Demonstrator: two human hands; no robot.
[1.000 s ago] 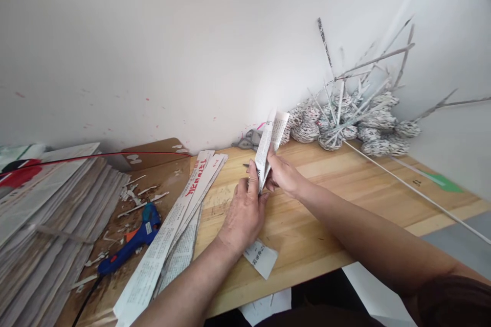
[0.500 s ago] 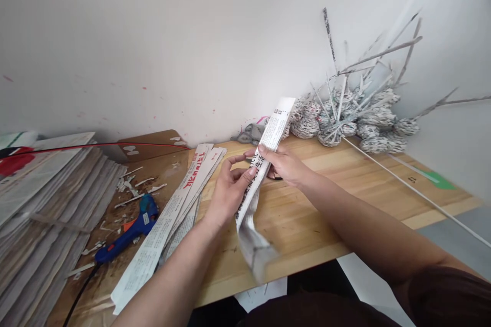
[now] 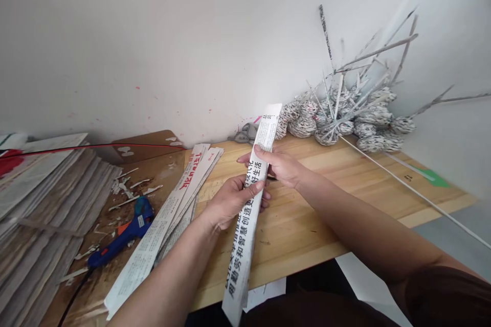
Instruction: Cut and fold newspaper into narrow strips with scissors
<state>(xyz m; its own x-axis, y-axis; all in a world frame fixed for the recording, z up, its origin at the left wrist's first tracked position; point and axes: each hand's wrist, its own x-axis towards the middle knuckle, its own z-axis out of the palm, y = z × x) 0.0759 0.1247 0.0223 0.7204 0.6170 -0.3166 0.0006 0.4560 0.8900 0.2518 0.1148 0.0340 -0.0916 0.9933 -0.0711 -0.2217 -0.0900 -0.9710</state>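
A long folded strip of newspaper [image 3: 245, 219] with large black characters slants across the middle of the view, its lower end reaching past the table's front edge. My left hand [image 3: 233, 196] grips it around the middle, thumb on top and fingers beneath. Higher up, my right hand [image 3: 278, 163] pinches the same strip with the thumb on its printed face. Some of both hands' fingers are hidden behind the paper. A dark object, mostly covered, shows beside my right hand on the wooden table [image 3: 307, 240].
Several flat newspaper strips [image 3: 164, 225] lie left of my left arm. A blue glue gun [image 3: 123, 237] rests on cardboard among paper scraps, beside stacked newspapers [image 3: 49, 225]. Woven paper bundles [image 3: 368, 117] with protruding sticks stand against the wall. A grey item [image 3: 245, 134] lies behind the strip.
The strip's lower part, curled and swinging before, now hangs straight towards me. My left hand has slid lower along it and closed over it. My right hand keeps its hold.
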